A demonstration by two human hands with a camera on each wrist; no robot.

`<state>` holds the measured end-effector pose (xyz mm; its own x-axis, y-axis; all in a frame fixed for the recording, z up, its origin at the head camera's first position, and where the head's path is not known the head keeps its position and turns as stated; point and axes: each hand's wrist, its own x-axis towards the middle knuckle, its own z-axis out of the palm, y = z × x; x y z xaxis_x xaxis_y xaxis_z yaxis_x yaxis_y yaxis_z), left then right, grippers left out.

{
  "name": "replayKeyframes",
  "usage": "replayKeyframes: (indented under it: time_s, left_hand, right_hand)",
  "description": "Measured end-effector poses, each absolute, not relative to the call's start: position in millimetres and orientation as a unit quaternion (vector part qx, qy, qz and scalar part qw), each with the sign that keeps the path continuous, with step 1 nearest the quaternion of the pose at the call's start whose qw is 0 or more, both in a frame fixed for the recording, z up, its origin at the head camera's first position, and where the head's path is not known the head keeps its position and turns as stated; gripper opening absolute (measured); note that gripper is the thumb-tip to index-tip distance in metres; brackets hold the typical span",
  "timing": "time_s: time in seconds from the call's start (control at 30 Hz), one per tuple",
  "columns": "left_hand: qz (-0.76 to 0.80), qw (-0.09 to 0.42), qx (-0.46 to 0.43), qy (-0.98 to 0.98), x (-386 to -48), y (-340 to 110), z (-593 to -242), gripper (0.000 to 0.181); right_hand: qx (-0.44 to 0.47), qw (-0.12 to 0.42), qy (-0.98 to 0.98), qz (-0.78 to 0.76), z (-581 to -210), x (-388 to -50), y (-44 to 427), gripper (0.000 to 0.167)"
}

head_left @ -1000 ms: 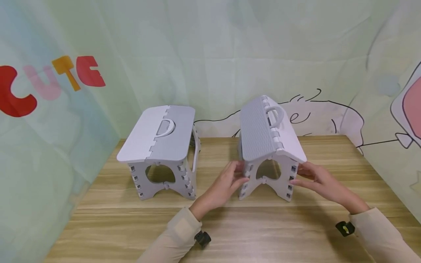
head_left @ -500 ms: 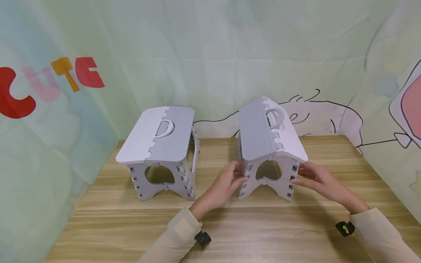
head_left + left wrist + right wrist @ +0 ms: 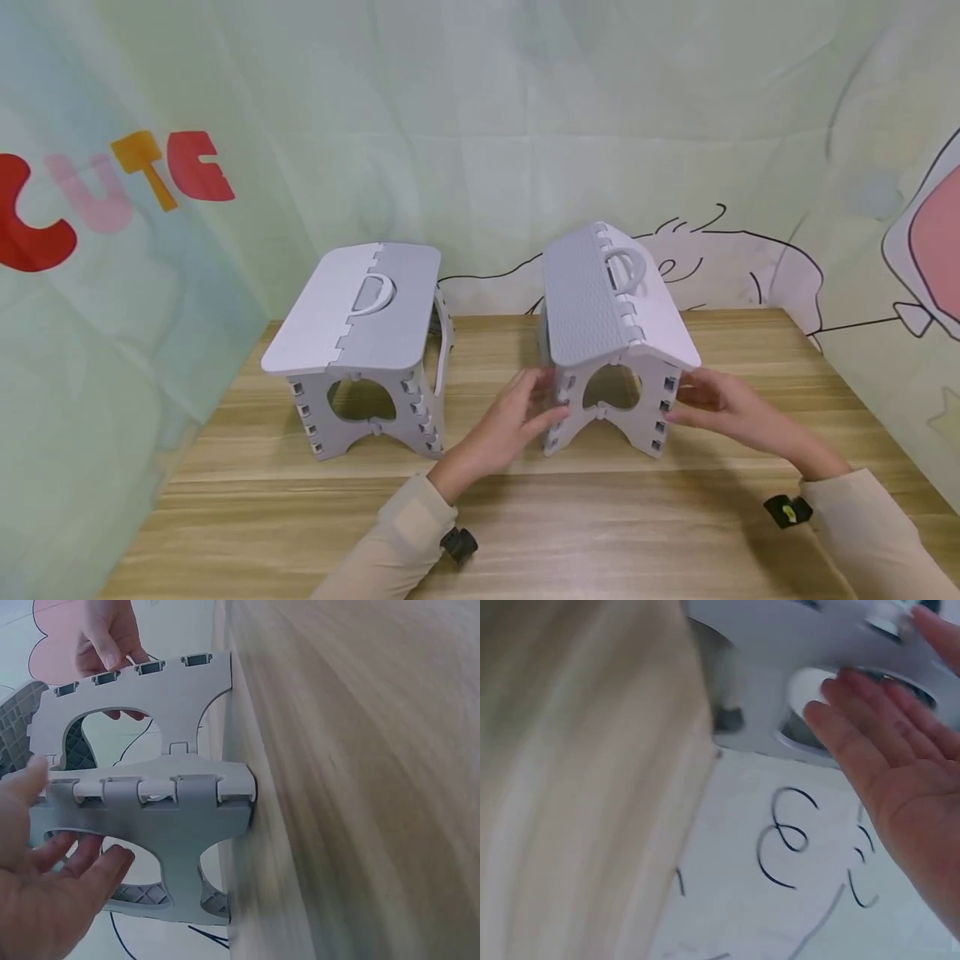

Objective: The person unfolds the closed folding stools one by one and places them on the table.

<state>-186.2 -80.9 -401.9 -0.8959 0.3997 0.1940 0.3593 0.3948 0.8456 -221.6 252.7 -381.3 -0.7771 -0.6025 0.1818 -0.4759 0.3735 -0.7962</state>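
In the head view, a grey-and-white folding stool (image 3: 615, 300) stands on its legs with its two seat halves sloping down from a raised middle hinge. A person's left hand (image 3: 510, 421) grips its left leg edge, thumb at the front corner. In the left wrist view, the left fingers (image 3: 112, 864) bend into the oval opening of the side panel. At the stool's other side, the right hand (image 3: 738, 414) holds the right leg edge. The right wrist view has the right fingers (image 3: 847, 724) lying fairly straight over the side opening, with the thumb near the front edge.
A second folding stool (image 3: 367, 308) stands to the left, its seat nearly flat. Both stools are on a wood-grain table (image 3: 570, 533). A printed cloth backdrop (image 3: 480, 133) rises behind them and at both sides.
Both hands stay at the right-hand stool, whose peaked seat looks the same. The right hand's thumb and wrist shift very slightly; the head view drifts a little.
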Motion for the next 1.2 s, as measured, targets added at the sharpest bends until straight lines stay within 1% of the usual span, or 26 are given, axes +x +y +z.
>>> replayKeyframes:
  time_s: [0.1,0.17,0.37,0.43,0.47,0.6,0.67,0.73,0.8,1.0,1.1,1.2]
  left_hand:
    - [0.499,0.013,0.222,0.838,-186.2,-84.3,-399.3,0.065]
    - [0.500,-0.002,0.215,0.839,-187.1,-86.5,-397.4,0.068]
    - [0.494,-0.089,0.198,0.842,-192.2,-86.7,-389.8,0.065]
    - [0.494,-0.118,0.194,0.839,-193.7,-86.1,-386.2,0.063]
    - [0.496,-0.131,0.193,0.836,-194.5,-85.9,-384.2,0.062]
    - [0.499,-0.160,0.203,0.827,-198.0,-84.3,-371.8,0.060]
    - [0.494,-0.160,0.213,0.828,-199.9,-82.9,-364.1,0.061]
    - [0.484,-0.154,0.228,0.831,-202.1,-80.6,-355.2,0.063]
    - [0.464,-0.147,0.242,0.840,-205.3,-77.2,-345.6,0.065]
    - [0.403,-0.119,0.290,0.860,-218.4,-65.6,-319.3,0.068]
    - [0.389,-0.095,0.296,0.867,-225.1,-59.2,-311.2,0.070]
    - [0.372,-0.078,0.296,0.876,-231.7,-53.1,-306.9,0.072]
  right_hand:
    - [-0.331,0.058,0.833,-0.440,-372.4,-223.7,255.6,0.047]
    - [-0.327,0.037,0.845,-0.422,-365.5,-225.2,257.5,0.044]
    - [-0.274,-0.009,0.892,-0.359,-344.2,-228.6,259.2,0.037]
    - [-0.258,-0.022,0.901,-0.347,-337.5,-229.3,258.1,0.037]
    - [-0.250,-0.037,0.906,-0.338,-333.9,-229.1,256.8,0.037]
    - [-0.212,-0.090,0.913,-0.336,-320.7,-229.0,250.1,0.042]
    - [-0.191,-0.100,0.916,-0.337,-313.8,-229.3,245.6,0.049]
    - [-0.188,-0.088,0.914,-0.348,-307.6,-231.0,241.4,0.054]
    - [-0.191,-0.064,0.913,-0.355,-301.9,-234.4,236.5,0.059]
    - [-0.234,0.000,0.903,-0.361,-293.8,-248.5,219.1,0.068]
    - [-0.254,0.014,0.900,-0.354,-294.4,-256.6,210.7,0.073]
    - [-0.269,0.016,0.896,-0.354,-297.2,-263.1,204.9,0.075]
